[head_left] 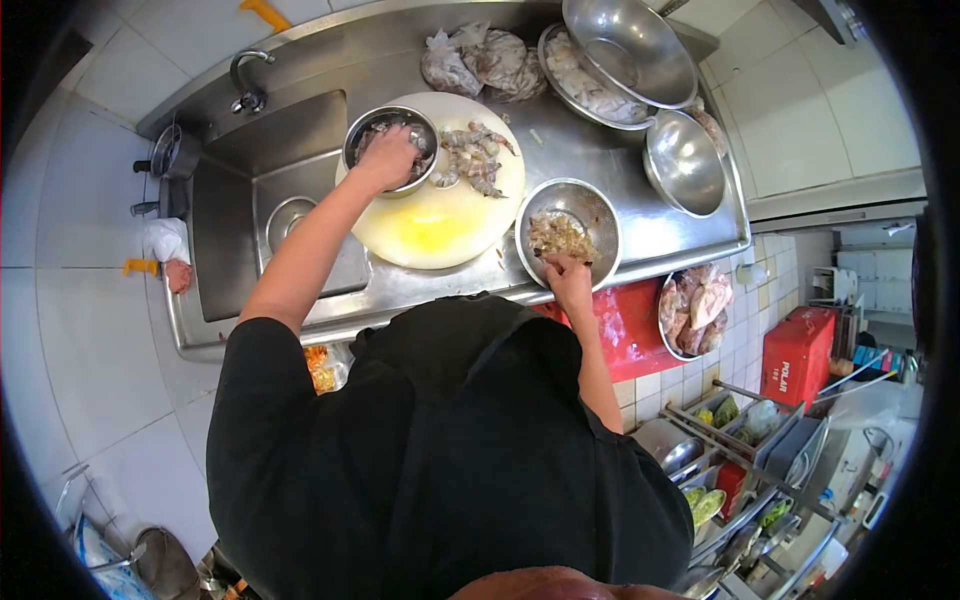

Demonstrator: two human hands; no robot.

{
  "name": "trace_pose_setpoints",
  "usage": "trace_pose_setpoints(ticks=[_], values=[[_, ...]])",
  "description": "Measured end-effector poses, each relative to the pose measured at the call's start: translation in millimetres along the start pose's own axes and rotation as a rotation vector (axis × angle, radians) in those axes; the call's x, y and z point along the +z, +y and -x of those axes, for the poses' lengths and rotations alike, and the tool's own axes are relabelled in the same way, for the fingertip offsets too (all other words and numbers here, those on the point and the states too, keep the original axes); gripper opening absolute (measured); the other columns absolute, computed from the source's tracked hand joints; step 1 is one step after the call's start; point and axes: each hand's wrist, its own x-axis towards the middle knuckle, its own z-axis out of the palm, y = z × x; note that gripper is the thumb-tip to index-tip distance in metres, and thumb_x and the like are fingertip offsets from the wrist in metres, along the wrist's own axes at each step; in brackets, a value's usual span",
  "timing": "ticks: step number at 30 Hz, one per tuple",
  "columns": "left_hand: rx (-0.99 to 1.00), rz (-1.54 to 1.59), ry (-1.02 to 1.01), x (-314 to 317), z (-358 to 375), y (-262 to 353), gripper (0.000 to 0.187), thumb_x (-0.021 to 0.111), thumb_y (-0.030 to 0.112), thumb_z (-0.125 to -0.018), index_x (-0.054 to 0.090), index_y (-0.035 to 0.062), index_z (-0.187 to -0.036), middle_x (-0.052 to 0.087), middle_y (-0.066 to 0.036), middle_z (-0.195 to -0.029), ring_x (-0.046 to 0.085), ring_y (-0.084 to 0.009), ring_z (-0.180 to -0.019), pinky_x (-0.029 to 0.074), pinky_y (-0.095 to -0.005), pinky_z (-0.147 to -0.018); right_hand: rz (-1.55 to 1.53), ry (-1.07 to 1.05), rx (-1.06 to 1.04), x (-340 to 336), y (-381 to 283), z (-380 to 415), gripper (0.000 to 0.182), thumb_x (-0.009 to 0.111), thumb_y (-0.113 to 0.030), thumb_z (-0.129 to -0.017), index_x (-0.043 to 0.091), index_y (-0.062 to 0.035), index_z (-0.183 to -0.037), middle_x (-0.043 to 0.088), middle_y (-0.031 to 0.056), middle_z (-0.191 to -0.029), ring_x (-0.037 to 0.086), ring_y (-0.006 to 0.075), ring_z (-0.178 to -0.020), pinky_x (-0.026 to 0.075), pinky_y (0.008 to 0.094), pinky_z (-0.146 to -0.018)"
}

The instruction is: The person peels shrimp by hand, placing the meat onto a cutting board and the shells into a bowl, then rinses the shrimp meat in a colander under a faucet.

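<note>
A steel counter (660,225) runs along the tiled wall, with a sink (250,190) at its left end. The left hand (388,158) reaches into a small steel bowl (390,122) on the round white cutting board (440,225), fingers curled down among the contents; what they pinch, I cannot tell. Just beside it, raw shrimp (472,155) lie in a heap on the board. Further right, the right hand (567,272) dips over the near rim of a second bowl (590,205), fingertips closed loosely on the shells (558,235) inside. Empty bowls (685,160) stand beyond.
</note>
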Motion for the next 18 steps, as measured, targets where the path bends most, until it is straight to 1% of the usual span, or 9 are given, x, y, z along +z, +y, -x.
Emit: trace_pose_setpoints(ticks=[2, 4, 7, 10, 11, 14, 15, 17, 18], values=[[-0.056, 0.034, -0.010, 1.8, -1.8, 3.8, 0.030, 0.063, 0.010, -0.076, 0.075, 0.0097, -0.104, 0.055, -0.019, -0.124, 0.049, -0.0349, -0.122, 0.044, -0.0467, -0.099, -0.001, -0.001, -0.010, -0.2, 2.1, 0.9, 0.025, 0.069, -0.020, -0.084, 0.073, -0.0026, -0.103, 0.071, 0.0206, -0.086, 0.070, 0.0330, -0.078, 0.054, 0.0397, -0.074], [-0.112, 0.119, -0.008, -22.0, 6.0, 13.9, 0.028, 0.063, 0.010, -0.076, 0.075, 0.0094, -0.101, 0.055, -0.018, -0.126, 0.051, -0.0333, -0.120, 0.045, -0.0459, -0.098, -0.021, 0.004, -0.016, -0.5, 4.9, 2.2, 0.026, 0.070, -0.019, -0.084, 0.073, -0.0027, -0.104, 0.071, 0.0203, -0.085, 0.070, 0.0320, -0.077, 0.054, 0.0389, -0.073], [-0.082, 0.230, -0.002, -23.6, 6.9, -1.3, 0.023, 0.069, 0.009, -0.073, 0.075, 0.0060, -0.095, 0.060, -0.015, -0.120, 0.057, -0.0315, -0.110, 0.047, -0.0424, -0.093, -0.050, 0.008, 0.006, -1.4, 12.2, 2.6, 0.025, 0.071, -0.018, -0.084, 0.074, -0.0034, -0.104, 0.071, 0.0189, -0.084, 0.070, 0.0278, -0.075, 0.054, 0.0368, -0.073], [0.008, 0.619, 0.119, -10.8, 5.6, -33.8, 0.021, 0.076, 0.009, -0.070, 0.075, 0.0048, -0.091, 0.063, -0.013, -0.108, 0.061, -0.0328, -0.100, 0.048, -0.0411, -0.090, -0.142, -0.015, 0.090, -4.1, 13.5, 1.5, 0.024, 0.070, -0.017, -0.085, 0.074, -0.0028, -0.104, 0.072, 0.0175, -0.082, 0.070, 0.0238, -0.074, 0.054, 0.0347, -0.072], [-0.079, 0.712, 0.143, -9.7, 6.7, -39.0, 0.024, 0.083, 0.009, -0.064, 0.074, 0.0016, -0.085, 0.064, -0.013, -0.096, 0.063, -0.0311, -0.091, 0.050, -0.0367, -0.083, -0.151, -0.005, 0.085, -4.3, 11.5, 1.1, 0.023, 0.070, -0.017, -0.085, 0.074, -0.0023, -0.103, 0.072, 0.0174, -0.082, 0.070, 0.0232, -0.074, 0.054, 0.0342, -0.072], [-0.243, 0.809, 0.202, -27.6, 20.4, -36.1, 0.020, 0.083, 0.010, -0.066, 0.074, 0.0020, -0.082, 0.065, -0.012, -0.094, 0.063, -0.0274, -0.091, 0.050, -0.0368, -0.082, -0.202, 0.006, 0.055, -6.4, 0.2, -5.3, 0.024, 0.070, -0.017, -0.085, 0.074, -0.0004, -0.102, 0.072, 0.0167, -0.082, 0.070, 0.0214, -0.074, 0.054, 0.0330, -0.072], [-0.227, 0.757, 0.321, -32.7, 25.7, -31.6, 0.017, 0.083, 0.010, -0.069, 0.075, 0.0023, -0.081, 0.065, -0.011, -0.087, 0.064, -0.0242, -0.087, 0.051, -0.0341, -0.079, -0.235, -0.002, 0.037, -4.6, -4.4, -10.7, 0.024, 0.070, -0.017, -0.085, 0.073, 0.0005, -0.103, 0.072, 0.0161, -0.081, 0.070, 0.0207, -0.075, 0.054, 0.0326, -0.072], [-0.231, 0.909, 0.239, -34.1, 28.3, -35.0, 0.014, 0.081, 0.006, -0.072, 0.075, 0.0000, -0.083, 0.067, -0.009, -0.092, 0.064, -0.0213, -0.087, 0.051, -0.0316, -0.079, -0.314, -0.039, 0.011, -3.4, -22.6, -20.6, 0.027, 0.070, -0.018, -0.086, 0.072, 0.0022, -0.104, 0.073, 0.0149, -0.082, 0.070, 0.0189, -0.075, 0.054, 0.0314, -0.072], [-0.232, 0.983, 0.196, -35.6, 29.1, -36.7, 0.012, 0.080, 0.005, -0.074, 0.075, -0.0012, -0.084, 0.068, -0.009, -0.095, 0.064, -0.0198, -0.088, 0.051, -0.0304, -0.080, -0.361, -0.068, 0.003, -6.7, -42.4, -24.5, 0.028, 0.070, -0.019, -0.088, 0.072, 0.0030, -0.105, 0.073, 0.0142, -0.083, 0.070, 0.0179, -0.075, 0.054, 0.0307, -0.072]])
